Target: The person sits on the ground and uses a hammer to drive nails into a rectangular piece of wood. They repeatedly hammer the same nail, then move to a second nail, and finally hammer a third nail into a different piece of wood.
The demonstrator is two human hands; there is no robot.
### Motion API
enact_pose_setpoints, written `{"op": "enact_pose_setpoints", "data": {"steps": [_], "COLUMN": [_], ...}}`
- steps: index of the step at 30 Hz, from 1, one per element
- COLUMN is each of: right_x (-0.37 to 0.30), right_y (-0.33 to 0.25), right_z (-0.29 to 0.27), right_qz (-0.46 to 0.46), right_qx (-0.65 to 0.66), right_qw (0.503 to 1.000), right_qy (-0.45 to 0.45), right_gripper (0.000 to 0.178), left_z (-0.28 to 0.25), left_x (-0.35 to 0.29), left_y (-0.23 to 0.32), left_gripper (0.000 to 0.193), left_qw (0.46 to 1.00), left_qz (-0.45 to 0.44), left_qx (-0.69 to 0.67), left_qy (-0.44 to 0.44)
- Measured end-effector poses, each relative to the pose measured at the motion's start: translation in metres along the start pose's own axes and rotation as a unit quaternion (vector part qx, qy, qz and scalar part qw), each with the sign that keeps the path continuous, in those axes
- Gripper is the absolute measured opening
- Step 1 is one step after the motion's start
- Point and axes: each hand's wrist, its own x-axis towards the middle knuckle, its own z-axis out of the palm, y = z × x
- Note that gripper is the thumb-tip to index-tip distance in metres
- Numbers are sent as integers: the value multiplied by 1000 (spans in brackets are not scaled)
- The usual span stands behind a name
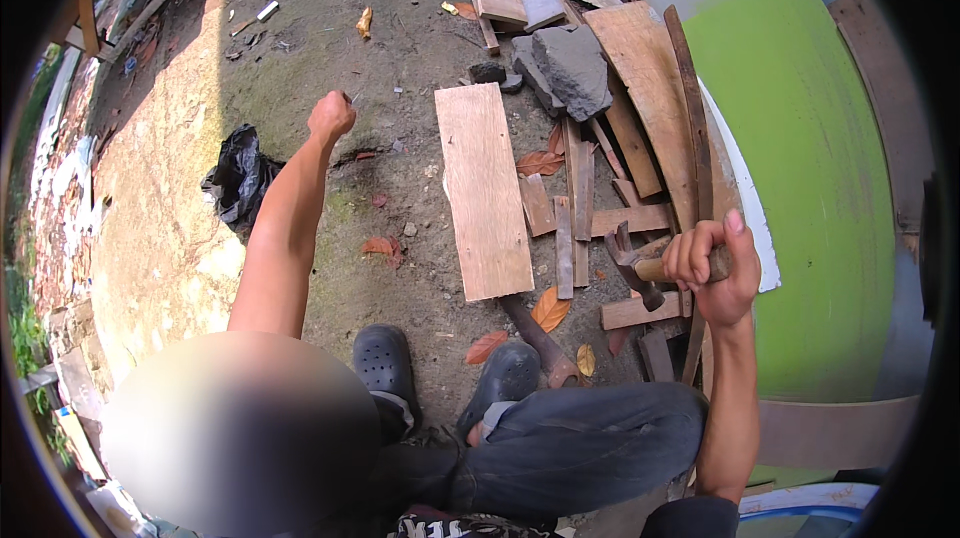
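My right hand [712,263] is closed round the wooden handle of a claw hammer [640,273], raised at the right over scrap wood. The hammer's dark metal head points left and downward. Farther off to the left, my left hand [332,115] is stretched forward, its fingers pinched together. A thin, nail-like piece [357,96] pokes out from the fingertips, too small to make out fully. Between my hands a pale rectangular board [485,193] lies ahead of my feet, touched by neither hand. Its near end rests over a dark, rusty-looking bar [540,343].
A crumpled black plastic bag [240,178] lies beside my left forearm. Wood offcuts [630,221], grey stone chunks [570,68] and a curved plywood sheet [655,88] crowd the right, before a green panel [800,188]. Dry leaves [550,310] dot the rough ground.
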Motion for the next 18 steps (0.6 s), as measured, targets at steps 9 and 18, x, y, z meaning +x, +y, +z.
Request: {"op": "enact_pose_setpoints", "data": {"steps": [9,18], "right_x": [15,13], "right_y": [-2,-6], "right_z": [32,39], "right_qz": [-47,-25], "right_qx": [-11,-65], "right_qw": [998,997], "right_qy": [-45,-28], "right_gripper": [62,63], "left_z": [58,66], "left_x": [-4,-2], "left_y": [-10,34], "left_gripper": [30,28], "left_qw": [976,966], "left_qz": [-137,-133], "left_qx": [-145,-218], "left_qy": [-86,-36]}}
